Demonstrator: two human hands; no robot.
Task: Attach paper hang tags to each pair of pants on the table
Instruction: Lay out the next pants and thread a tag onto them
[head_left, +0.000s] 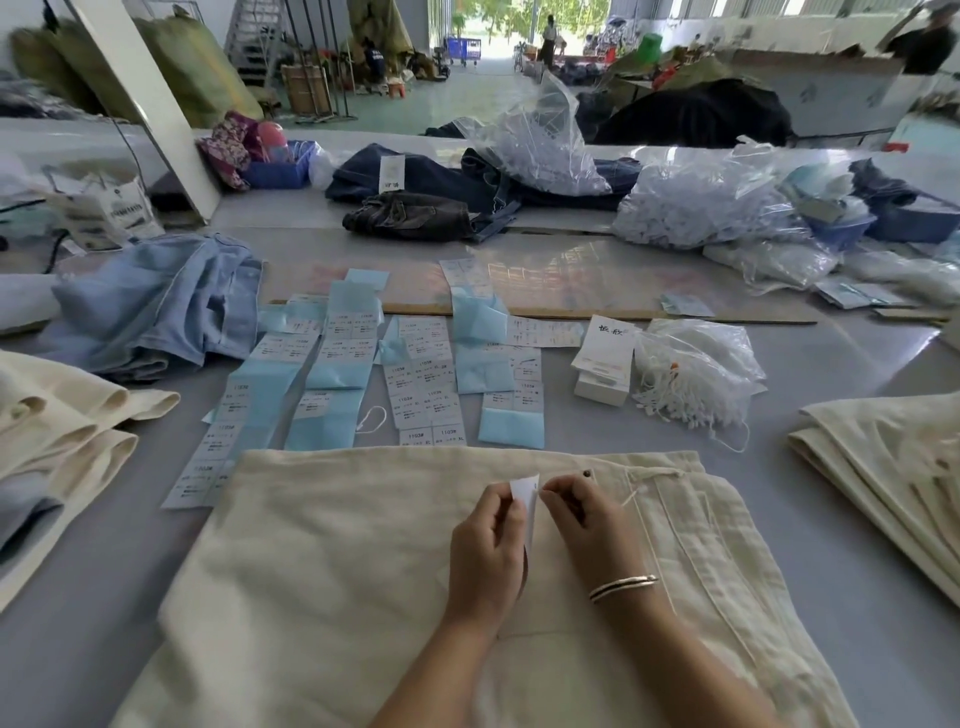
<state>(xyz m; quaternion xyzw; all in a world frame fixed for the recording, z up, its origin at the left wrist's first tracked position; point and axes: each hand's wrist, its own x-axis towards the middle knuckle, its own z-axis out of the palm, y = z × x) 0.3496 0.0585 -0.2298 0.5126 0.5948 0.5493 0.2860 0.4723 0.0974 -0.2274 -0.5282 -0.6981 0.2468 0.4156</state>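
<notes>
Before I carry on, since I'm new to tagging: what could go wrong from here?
The paper tag is pinched between the left hand and right hand and already bends, so it may crease or tear. The cord by the button is thin and could slip loose. The sticker sheets lie close above the pants; shifting the fabric might scatter them.

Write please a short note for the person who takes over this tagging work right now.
Left hand and right hand both pinch a white paper tag above the cream pants in front of you.
Spare tags and the bag of strings lie beyond the pants, to the right.
This tag is not yet attached.
Folded cream pants wait at left and right; whether those are tagged cannot be seen.
</notes>
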